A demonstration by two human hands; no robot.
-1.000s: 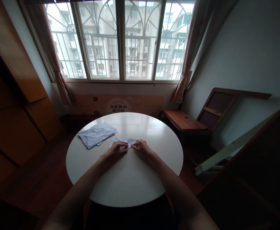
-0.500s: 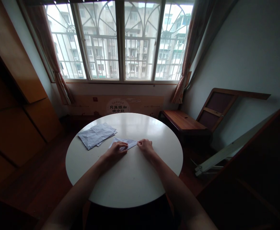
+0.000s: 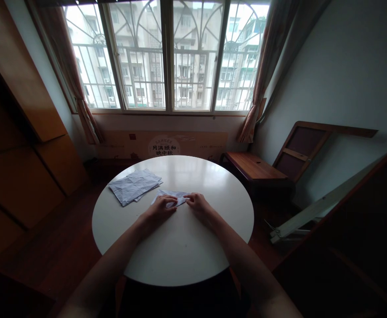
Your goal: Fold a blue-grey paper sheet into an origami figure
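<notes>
A folded piece of pale paper, narrowing toward its right end, lies on the white round table. My left hand rests over its left part with curved fingers, thumb and fingertips pressing the paper. On the other side, my right hand pinches the paper's right end between thumb and fingers. The two hands are a small gap apart. Part of the paper is hidden beneath my left hand. Left of the hands lies a loose stack of creased, pale sheets.
A low wooden bench stands beyond the table at the right, with a brown framed panel leaning behind it. A flat printed cardboard box is under the window. Wooden cabinets line the left side.
My right hand has shifted slightly left, closer to my left hand, bringing the paper's right end inward. My left hand has hardly moved. The stack lies as before.
</notes>
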